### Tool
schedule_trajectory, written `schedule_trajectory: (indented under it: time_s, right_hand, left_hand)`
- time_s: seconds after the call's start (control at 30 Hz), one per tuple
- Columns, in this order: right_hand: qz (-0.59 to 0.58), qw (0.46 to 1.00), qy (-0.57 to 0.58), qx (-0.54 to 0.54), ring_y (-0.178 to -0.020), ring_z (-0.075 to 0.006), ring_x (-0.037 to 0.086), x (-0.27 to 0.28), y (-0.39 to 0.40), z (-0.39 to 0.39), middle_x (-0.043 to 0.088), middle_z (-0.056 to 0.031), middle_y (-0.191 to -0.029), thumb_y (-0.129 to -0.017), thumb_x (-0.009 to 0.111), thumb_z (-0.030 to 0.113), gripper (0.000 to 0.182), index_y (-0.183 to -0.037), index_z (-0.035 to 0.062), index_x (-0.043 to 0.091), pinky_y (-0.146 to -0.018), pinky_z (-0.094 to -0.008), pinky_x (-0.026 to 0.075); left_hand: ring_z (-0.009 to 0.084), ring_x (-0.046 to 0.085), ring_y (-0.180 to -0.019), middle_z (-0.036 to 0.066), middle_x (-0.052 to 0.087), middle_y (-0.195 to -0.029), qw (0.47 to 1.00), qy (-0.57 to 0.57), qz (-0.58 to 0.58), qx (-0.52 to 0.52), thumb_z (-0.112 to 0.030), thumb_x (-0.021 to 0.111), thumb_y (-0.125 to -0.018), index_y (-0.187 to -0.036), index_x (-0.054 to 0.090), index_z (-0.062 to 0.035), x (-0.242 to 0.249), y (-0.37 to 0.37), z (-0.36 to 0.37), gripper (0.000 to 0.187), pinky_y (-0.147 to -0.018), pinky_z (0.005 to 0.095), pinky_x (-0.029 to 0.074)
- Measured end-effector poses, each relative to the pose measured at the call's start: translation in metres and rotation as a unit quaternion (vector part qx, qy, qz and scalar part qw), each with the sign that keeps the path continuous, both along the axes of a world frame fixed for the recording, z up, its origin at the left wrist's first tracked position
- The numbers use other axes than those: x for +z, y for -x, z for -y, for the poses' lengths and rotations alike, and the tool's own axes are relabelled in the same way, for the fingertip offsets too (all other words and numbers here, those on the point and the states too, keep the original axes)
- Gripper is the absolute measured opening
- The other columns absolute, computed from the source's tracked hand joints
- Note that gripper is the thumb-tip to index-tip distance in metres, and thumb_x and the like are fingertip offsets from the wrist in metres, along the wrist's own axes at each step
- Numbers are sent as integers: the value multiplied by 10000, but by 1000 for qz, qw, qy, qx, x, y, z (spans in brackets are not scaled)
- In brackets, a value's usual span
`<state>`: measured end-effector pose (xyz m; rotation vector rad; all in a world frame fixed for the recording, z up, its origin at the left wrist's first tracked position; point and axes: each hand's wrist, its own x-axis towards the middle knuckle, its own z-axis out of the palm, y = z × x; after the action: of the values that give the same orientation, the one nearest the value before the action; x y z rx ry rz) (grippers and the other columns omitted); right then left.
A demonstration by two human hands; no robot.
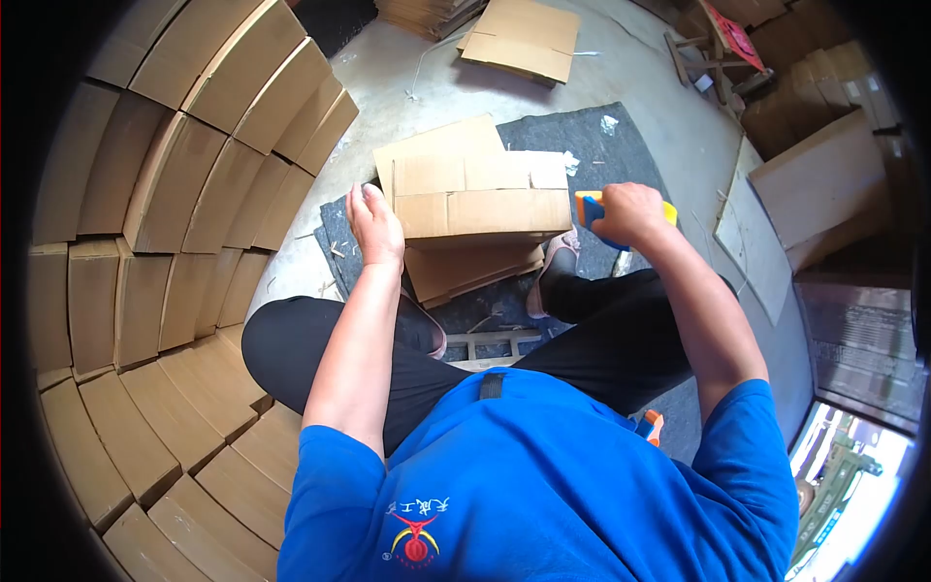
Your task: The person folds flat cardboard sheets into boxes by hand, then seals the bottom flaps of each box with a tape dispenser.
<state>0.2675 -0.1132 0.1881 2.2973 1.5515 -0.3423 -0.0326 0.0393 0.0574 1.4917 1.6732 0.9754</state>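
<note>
A closed cardboard box (485,211) lies between my knees, on top of flat cardboard pieces (465,272). My left hand (375,225) rests upright against the box's left end, palm toward it, fingers stretched upward. To the right of the box, my right hand (632,213) is wrapped round a blue, orange and yellow tool (590,211), whose orange end faces the box's right end with a small gap. A loose cardboard sheet (436,138) sticks out behind the box.
Stacked cardboard boxes (160,281) wall the left side. Flat cardboard (524,39) lies ahead on the floor. A dark mat (621,145) is under the work. Boards (824,179) lean at right. Another orange-tipped tool (651,427) is by my right thigh.
</note>
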Motion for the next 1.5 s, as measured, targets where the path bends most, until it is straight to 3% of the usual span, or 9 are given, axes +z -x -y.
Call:
schedule_trajectory:
  time_s: [0.07,0.17,0.3,0.4,0.67,0.87,1.1,1.43,1.5]
  right_hand:
    - [5,999,-47,-21,-902,-316,703,45,-9,5,727,-153,-896,-706,697,273,296,-894,48,735,-802,-400,552]
    - [-148,979,-136,-26,-885,-289,708,97,-15,20,721,-174,-958,-715,758,320,512,-1139,38,703,-836,-385,553]
    - [-411,895,-171,-33,-955,-223,669,121,7,26,702,-116,-1048,-772,778,441,606,-1231,59,675,-889,-377,535]
    - [-467,869,-166,9,-970,-199,654,102,20,23,701,-95,-1029,-755,791,439,614,-1221,55,682,-897,-346,518]
    - [-517,846,-133,6,-961,-183,654,71,24,21,700,-80,-1030,-745,789,361,559,-1184,29,690,-894,-338,521]
    - [-513,849,-119,-38,-940,-179,656,66,46,12,704,-95,-985,-779,764,400,560,-1190,27,688,-886,-340,518]
    - [-454,881,-128,-37,-907,-208,678,85,59,-20,707,-151,-975,-826,708,410,554,-1195,-1,672,-873,-373,540]
    - [-272,959,-75,1,-812,-219,703,71,76,-100,717,-175,-893,-783,666,367,475,-1045,-25,725,-795,-344,565]
    - [-270,961,-57,-3,-885,-292,718,65,77,-108,726,-204,-951,-762,651,398,512,-1061,-9,734,-855,-374,566]
  left_hand:
    - [271,556,-1160,196,548,-1309,990,-140,-21,-13,-332,436,-1060,-1276,539,31,38,2,11,435,-1014,392,428]
    - [123,588,-860,57,638,-988,942,58,254,-211,-330,459,-1062,-1156,615,38,78,-17,45,411,-795,255,498]
    - [152,539,-1041,96,559,-1180,795,272,450,-302,-458,393,-1061,-1311,516,20,93,-39,76,553,-916,300,458]
    - [158,510,-1101,94,541,-1219,695,326,547,-334,-537,321,-1055,-1359,477,21,99,-40,77,654,-1000,318,419]
    - [156,587,-1000,56,634,-1077,610,429,595,-300,-432,373,-1068,-1184,610,-45,96,-26,76,467,-930,321,465]
    - [132,641,-907,52,676,-1042,691,436,526,-236,-140,531,-1005,-1124,655,-82,75,-26,78,181,-800,299,522]
    - [28,510,-637,-23,610,-802,871,304,366,-118,-102,608,-948,-1052,656,-18,93,17,11,142,-523,166,366]
    - [48,496,-615,-46,593,-755,921,295,245,-68,-150,729,-880,-971,673,-73,55,39,-46,131,-524,205,393]
    - [46,495,-618,-49,591,-753,920,291,256,-62,-148,728,-881,-956,675,-76,45,39,-48,117,-523,202,392]
